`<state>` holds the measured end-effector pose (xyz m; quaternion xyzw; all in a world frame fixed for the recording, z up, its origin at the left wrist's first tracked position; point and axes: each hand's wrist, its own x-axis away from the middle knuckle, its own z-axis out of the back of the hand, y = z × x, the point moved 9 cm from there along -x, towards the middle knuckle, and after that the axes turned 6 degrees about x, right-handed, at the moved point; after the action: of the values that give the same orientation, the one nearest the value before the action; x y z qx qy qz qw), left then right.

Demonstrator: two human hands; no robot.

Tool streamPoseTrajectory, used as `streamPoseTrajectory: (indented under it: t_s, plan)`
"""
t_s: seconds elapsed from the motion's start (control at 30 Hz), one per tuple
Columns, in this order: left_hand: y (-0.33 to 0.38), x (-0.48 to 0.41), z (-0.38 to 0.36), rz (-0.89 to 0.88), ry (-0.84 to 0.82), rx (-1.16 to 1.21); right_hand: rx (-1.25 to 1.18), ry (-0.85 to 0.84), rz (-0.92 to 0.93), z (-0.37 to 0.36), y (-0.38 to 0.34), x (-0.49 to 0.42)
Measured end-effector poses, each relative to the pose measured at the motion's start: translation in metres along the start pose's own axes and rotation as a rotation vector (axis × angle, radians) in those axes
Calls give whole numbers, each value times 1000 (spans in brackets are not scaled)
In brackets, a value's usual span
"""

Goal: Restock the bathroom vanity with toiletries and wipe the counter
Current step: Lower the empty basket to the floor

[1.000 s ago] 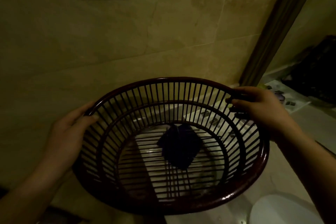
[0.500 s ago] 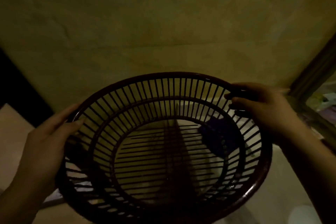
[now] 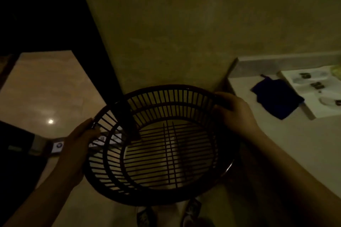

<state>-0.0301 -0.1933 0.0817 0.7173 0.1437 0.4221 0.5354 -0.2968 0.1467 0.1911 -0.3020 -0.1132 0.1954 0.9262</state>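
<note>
A person is holding an empty slatted basket (image 3: 166, 97) aloft, left hand (image 3: 81, 138) gripping one side of its rim, right hand (image 3: 234, 110) curling over the opposite side, probably for balance while carrying. Right of that grip, a blue cloth (image 3: 276, 97) is lying on the counter (image 3: 276, 143).

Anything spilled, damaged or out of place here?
Nothing spilled or broken shows. The basket, gripped at its rim by the left hand and right hand, looks empty and off the counter; a dark blue cloth lies loose on that counter.
</note>
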Motion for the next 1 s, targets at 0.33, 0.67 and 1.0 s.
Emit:
streamPoseTrajectory:
  t_s: [0.33,0.67,1.0]
  plan:
    - [-141,-69,14,169,20,-222,37,-152,-132,-188,111,-39]
    - [-354,-179,45,377,167,-348,260,-437,-261,-417,253,-82]
    - [-480,-248,51,361,128,-605,429,-611,-330,-560,353,-95]
